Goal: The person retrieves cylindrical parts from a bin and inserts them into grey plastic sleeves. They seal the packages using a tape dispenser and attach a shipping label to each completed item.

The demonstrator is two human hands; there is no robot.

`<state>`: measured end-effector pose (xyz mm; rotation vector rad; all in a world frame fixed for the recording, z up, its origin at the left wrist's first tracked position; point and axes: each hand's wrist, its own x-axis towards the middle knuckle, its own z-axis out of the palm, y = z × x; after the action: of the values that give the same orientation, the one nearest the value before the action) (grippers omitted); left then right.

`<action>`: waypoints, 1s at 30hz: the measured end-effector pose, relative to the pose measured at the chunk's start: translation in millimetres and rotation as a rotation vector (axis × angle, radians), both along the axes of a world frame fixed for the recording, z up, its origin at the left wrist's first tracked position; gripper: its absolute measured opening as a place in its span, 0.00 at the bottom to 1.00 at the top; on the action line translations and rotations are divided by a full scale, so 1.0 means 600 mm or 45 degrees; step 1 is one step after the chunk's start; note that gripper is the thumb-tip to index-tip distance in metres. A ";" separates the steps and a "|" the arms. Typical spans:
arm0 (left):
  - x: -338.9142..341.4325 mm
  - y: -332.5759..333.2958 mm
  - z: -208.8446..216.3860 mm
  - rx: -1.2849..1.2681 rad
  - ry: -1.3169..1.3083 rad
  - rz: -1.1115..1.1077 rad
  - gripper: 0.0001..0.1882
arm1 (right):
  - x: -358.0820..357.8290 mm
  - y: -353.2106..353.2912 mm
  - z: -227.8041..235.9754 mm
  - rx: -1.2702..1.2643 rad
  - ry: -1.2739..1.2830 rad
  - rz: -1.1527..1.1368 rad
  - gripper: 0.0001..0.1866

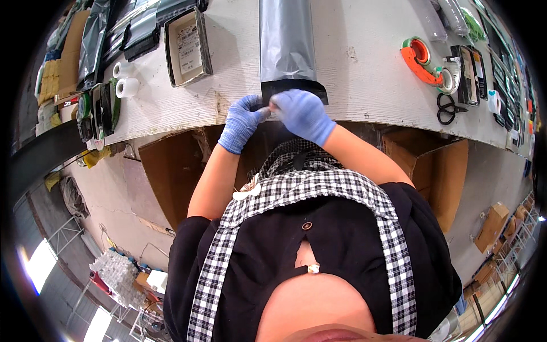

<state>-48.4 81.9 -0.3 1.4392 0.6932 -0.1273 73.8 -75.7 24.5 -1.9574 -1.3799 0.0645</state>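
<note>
A long grey plastic mailing bag lies flat on the table, its black open end at the near edge. My left hand, in a blue knit glove, is closed in a pinch just left of that end. In a matching glove, my right hand crosses over the black end with its fingers curled in, slightly smeared by motion. The fingertips of both hands meet at the bag's near left corner. Whatever is between them is too small and blurred to name.
An orange tape dispenser and black scissors lie on the right. On the left are an open shallow box, white rolls and stacked grey bags. Cardboard boxes stand below the table's near edge.
</note>
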 end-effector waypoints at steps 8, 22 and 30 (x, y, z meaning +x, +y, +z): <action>-0.017 0.063 0.015 1.287 -0.226 -0.177 0.24 | 0.107 -0.447 0.053 -2.072 0.352 -0.392 0.13; 0.203 0.124 0.002 1.514 -1.293 -0.891 0.11 | 0.239 -0.011 -0.029 0.077 -0.568 0.535 0.12; 0.120 0.018 0.086 1.294 -1.183 -0.656 0.21 | 0.148 -0.106 0.024 0.250 0.007 0.327 0.14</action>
<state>23.6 92.5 51.1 2.3434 -0.4950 0.5521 162.4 -139.6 38.7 -1.6123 -1.5660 0.0523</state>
